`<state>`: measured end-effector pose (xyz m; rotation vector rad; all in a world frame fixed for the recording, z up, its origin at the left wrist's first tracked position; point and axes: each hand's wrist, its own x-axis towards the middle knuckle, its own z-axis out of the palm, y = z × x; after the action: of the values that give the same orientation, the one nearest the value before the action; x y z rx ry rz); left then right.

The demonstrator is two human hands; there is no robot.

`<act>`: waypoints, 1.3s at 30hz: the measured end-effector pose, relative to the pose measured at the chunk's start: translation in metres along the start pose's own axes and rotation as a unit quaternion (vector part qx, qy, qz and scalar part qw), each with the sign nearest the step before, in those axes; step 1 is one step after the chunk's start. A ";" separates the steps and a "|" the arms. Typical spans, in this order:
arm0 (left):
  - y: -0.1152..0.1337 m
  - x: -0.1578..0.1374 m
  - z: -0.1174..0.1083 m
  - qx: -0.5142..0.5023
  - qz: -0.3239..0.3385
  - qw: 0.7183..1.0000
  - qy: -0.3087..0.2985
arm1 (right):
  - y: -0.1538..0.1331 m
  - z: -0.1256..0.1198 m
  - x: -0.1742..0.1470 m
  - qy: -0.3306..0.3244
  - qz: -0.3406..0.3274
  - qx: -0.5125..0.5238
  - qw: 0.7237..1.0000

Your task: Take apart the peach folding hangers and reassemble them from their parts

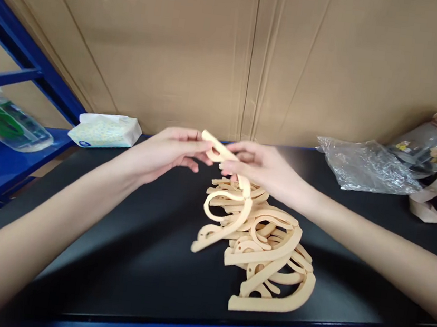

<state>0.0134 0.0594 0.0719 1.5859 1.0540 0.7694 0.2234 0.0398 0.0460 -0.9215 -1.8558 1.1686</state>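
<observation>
A beige plastic piece, which looks like a folding clothes hanger [225,153], is held up between my hands above the black table [131,259]. My left hand [180,151] pinches its upper left end between thumb and fingers. Around its lower right part are the closed fingers of my right hand [256,165], hiding some of it. Directly below and toward me lies a pile of similar beige hangers [265,303], with curved arms, round loops and small holes. A curved arm with a loop hangs under my right hand; I cannot tell whether it belongs to the held piece.
A tissue pack [105,131] lies at the back left, near a blue metal frame [10,74] and a clear bottle-like container [12,125]. Crumpled clear plastic bags [370,163] and a transparent bag with a strap [433,184] lie back right. Cardboard [177,47] stands behind the table.
</observation>
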 end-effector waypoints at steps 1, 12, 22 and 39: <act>0.008 0.006 0.003 -0.007 0.020 0.999 0.031 | -0.004 0.000 0.011 0.021 -0.009 0.020 1.000; 0.022 0.073 0.032 -0.053 0.036 0.994 0.094 | -0.015 -0.056 0.052 0.101 -0.108 -0.654 0.742; -0.040 0.104 0.020 0.306 0.094 0.924 0.208 | 0.047 -0.104 0.075 0.139 0.006 -0.245 0.960; -0.044 0.099 0.031 -0.172 -0.002 0.984 0.052 | 0.056 -0.082 0.083 0.402 -0.004 0.078 0.912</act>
<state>0.0699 0.1411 0.0188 1.2594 0.9390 0.9844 0.2661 0.1619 0.0369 -1.0838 -1.0779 0.7381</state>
